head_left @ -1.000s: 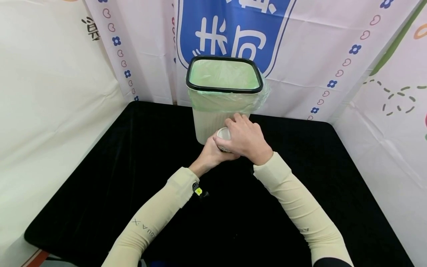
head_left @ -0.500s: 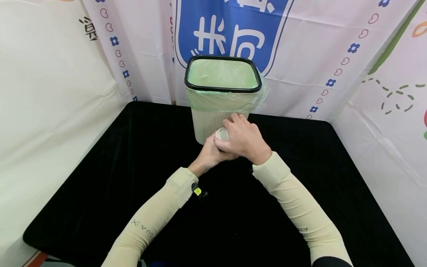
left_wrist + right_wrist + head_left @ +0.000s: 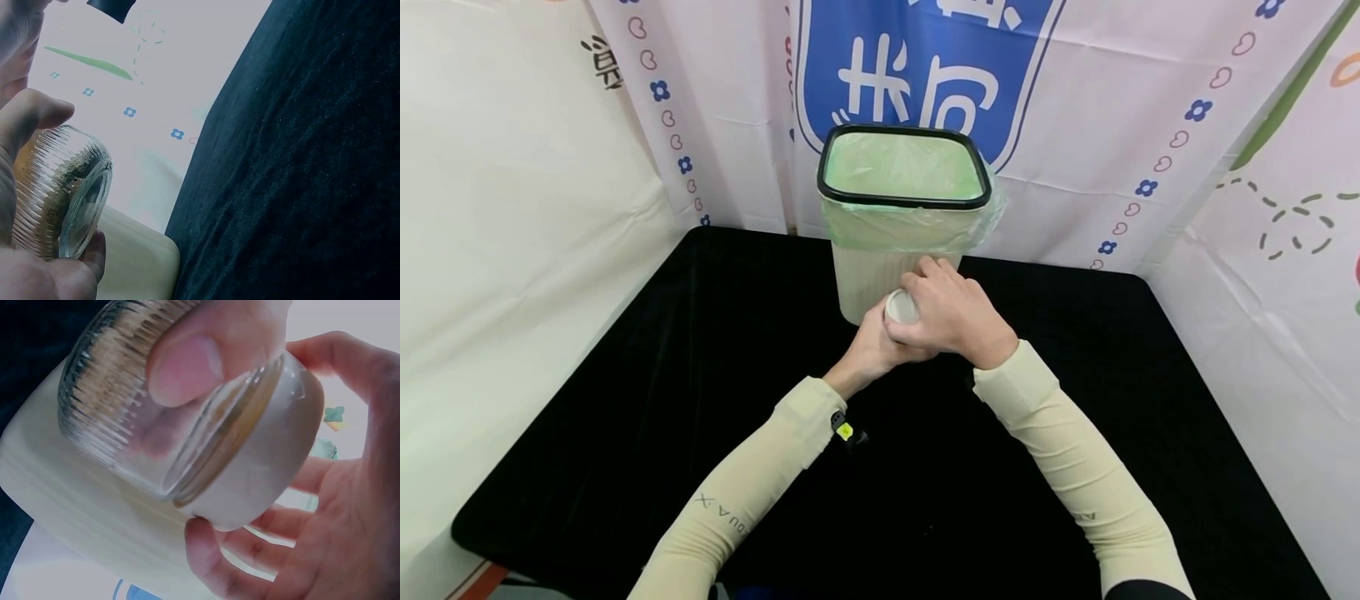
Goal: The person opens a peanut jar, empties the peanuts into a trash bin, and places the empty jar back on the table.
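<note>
Just in front of the bin (image 3: 865, 275), on the person's side, the left hand (image 3: 868, 343) grips the ribbed glass jar (image 3: 103, 415) round its body — likely to steady it — while the right hand (image 3: 953, 315) clasps the white lid (image 3: 265, 459) at the jar's mouth, fingers round its edge, probably for even purchase. The green liner (image 3: 895, 227) hangs over the bin's outside under a black rim (image 3: 895, 201), presumably to stop slipping; the dark surface (image 3: 737, 333) carries the bin.
</note>
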The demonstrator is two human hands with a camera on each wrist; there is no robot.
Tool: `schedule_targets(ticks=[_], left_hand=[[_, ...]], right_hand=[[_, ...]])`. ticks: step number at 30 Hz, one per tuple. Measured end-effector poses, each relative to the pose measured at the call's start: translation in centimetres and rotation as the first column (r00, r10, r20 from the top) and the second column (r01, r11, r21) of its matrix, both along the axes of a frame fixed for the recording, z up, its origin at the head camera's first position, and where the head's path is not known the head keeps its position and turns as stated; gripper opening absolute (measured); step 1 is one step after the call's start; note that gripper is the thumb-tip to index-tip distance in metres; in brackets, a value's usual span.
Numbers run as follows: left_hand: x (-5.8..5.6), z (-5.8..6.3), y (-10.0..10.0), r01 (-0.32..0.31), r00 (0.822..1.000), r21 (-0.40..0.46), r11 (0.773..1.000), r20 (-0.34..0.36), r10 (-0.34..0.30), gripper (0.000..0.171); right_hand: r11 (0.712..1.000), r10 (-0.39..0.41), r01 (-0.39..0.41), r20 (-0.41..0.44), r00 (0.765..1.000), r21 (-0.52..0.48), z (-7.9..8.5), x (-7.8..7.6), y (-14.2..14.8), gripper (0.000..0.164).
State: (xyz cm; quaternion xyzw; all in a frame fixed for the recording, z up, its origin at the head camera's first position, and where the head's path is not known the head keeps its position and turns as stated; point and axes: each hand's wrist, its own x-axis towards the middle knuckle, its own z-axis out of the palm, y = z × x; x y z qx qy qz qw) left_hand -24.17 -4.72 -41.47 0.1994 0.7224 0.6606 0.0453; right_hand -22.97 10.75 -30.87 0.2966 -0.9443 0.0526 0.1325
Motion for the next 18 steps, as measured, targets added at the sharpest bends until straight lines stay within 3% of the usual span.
schedule_targets(ticks=[18], left_hand=[[0.2,0.2,-0.4,-0.001,1.000,0.011,1.000,-0.005,0.001,0.098]], right_hand=[[0.996,0.069,-0.077,0.183,0.981,0.034,1.4,-0.3,-0.2,0.050]])
